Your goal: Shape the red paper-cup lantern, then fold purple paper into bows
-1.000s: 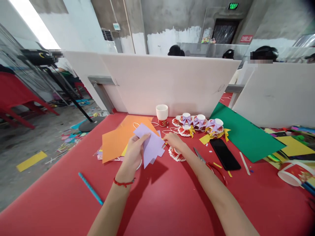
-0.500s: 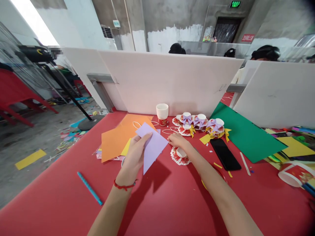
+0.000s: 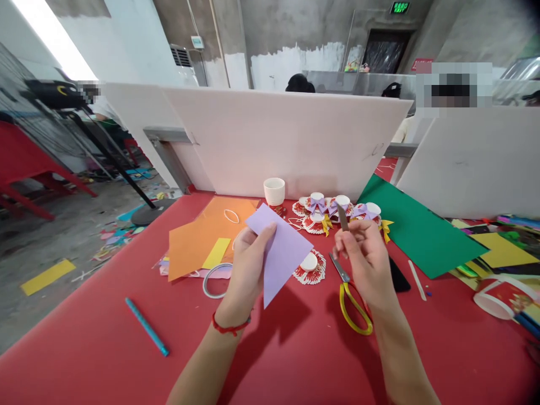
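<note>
A piece of light purple paper (image 3: 283, 247) with a pointed lower corner is pinched between the thumb and fingers of my left hand (image 3: 250, 261), raised above the table. My right hand (image 3: 366, 256) is closed around a narrow, grey-brown pointed blade (image 3: 342, 217) that sticks up past its fingers; the handle end is hidden. Below this hand, scissors (image 3: 354, 309) with yellow and red handles lie on the red table. Between the hands sits a small paper cup on a frilled red-and-white base (image 3: 310, 269), partly covered by the purple paper's corner.
Several decorated cups with purple bows (image 3: 317, 205) stand at the back beside a white cup (image 3: 274, 191). Orange sheets (image 3: 189, 242), a tape roll (image 3: 211, 287) and a blue pen (image 3: 147, 327) lie left. A phone (image 3: 399, 277) and green sheet (image 3: 422, 230) lie right.
My right hand has moved right from near the paper's edge and now holds the blade upright. My left hand and the purple paper have shifted slightly right. The scissors have come into fuller view.
</note>
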Tool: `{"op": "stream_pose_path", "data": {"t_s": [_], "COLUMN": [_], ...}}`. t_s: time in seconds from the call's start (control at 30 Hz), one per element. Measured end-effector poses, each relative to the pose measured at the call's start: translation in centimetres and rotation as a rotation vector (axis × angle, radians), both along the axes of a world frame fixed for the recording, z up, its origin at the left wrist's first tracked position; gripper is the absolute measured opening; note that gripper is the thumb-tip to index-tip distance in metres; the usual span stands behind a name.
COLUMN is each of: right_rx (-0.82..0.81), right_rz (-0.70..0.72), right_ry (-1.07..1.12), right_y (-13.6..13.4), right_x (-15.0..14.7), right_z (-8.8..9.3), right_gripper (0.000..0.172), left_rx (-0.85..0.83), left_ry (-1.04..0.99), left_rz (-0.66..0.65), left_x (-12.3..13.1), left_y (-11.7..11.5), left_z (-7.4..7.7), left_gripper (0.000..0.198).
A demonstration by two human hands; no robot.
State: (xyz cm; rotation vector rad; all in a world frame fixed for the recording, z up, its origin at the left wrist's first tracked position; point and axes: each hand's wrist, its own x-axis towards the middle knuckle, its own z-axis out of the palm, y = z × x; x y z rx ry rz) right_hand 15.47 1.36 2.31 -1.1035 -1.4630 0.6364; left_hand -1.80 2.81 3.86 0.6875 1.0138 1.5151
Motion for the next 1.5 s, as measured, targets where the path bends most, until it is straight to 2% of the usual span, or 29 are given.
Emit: {"op": "stream_pose_path", "data": {"t_s": [0.07, 0.17, 0.3, 0.43, 0.5, 0.7, 0.87, 1.07, 1.13, 1.33, 1.5], "right_rx": [-0.101, -0.252, -0.278, -0.311, -0.299, -0.178, -0.253, -0.292, -0.257, -0.219, -0.273], "right_rz": [0.018, 0.045, 0.025, 0.074, 0.087, 0.005, 0.054, 0.039, 0.011, 0.012, 0.028], "right_ry": [0.199, 0.322, 0.344, 0.302, 0.236, 0.111, 0.09, 0.089, 0.114, 0.088, 0.078], "right_y": [-0.7, -0.6, 0.2, 0.6, 0.7, 0.6, 0.6, 0.9, 0.9, 0.9, 0.7], "right_x": [-0.8, -1.6, -1.5, -0.6, -0.4, -1.2, -1.2, 0.4, 0.3, -0.7, -0.4], "right_z": [0.7, 0.6, -0.2, -0.3, -0.3, -0.6, -1.1, -1.0, -0.8, -0.8, -0.8], "right_gripper": [0.026, 0.025, 0.019, 0.017, 0.015, 0.011, 0.011, 0.012, 0.014, 0.015, 0.014], "left_rx": [0.065, 0.147, 0.161, 0.105, 0.102, 0.078, 0.026, 0.096, 0.095, 0.033, 0.153], "left_ry": [0.043, 0.171, 0.271, 0.22, 0.208, 0.187, 0.075, 0.031, 0.04, 0.051, 0.102], "left_rz": [0.021, 0.032, -0.075, -0.198, -0.211, -0.107, 0.031, 0.275, 0.261, 0.062, 0.088], "left_x": [1.1, 2.5, 3.6, 3.4, 3.1, 3.4, 3.3, 1.5, 1.7, 3.6, 2.4], "left_y": [0.1, 0.3, 0.6, 1.3, 1.6, 1.2, 1.1, 2.0, 2.0, 1.4, 2.3], "left_z": [-0.1, -0.4, -0.9, -1.3, -1.7, -2.0, -1.4, -1.0, -1.1, -1.5, -1.6], "left_gripper": [0.03, 0.025, 0.021, 0.021, 0.026, 0.03, 0.025, 0.02, 0.021, 0.022, 0.017]}}
